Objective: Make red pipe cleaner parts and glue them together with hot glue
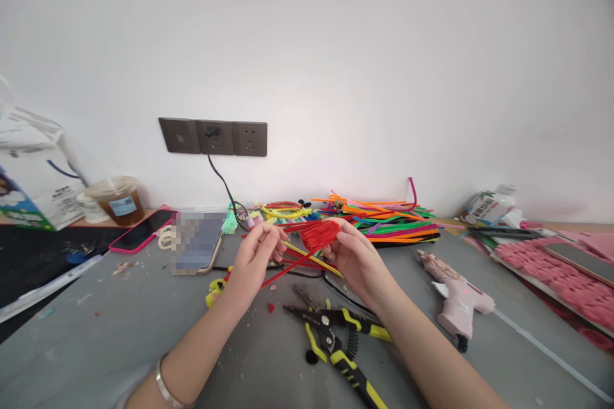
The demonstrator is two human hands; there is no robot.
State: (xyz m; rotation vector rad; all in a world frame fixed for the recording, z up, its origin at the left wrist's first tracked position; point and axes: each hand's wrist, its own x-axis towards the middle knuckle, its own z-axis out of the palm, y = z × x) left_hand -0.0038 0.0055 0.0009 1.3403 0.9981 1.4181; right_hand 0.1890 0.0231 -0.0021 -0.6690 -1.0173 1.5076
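Nearest the person, yellow-and-black pliers [336,342] lie untouched on the grey table [119,326], with a pink glue gun [458,300] off to their right. Just past them, the left hand [254,259] pinches one end of the red pipe-cleaner bundle [320,233] between thumb and fingertips. The right hand [357,259] curls closed around its other end, holding it above the table. The bundle looks only partly folded, as long red tails [288,271] hang loose below it. Farther back, a colourful pipe-cleaner pile [391,220] lies by the wall.
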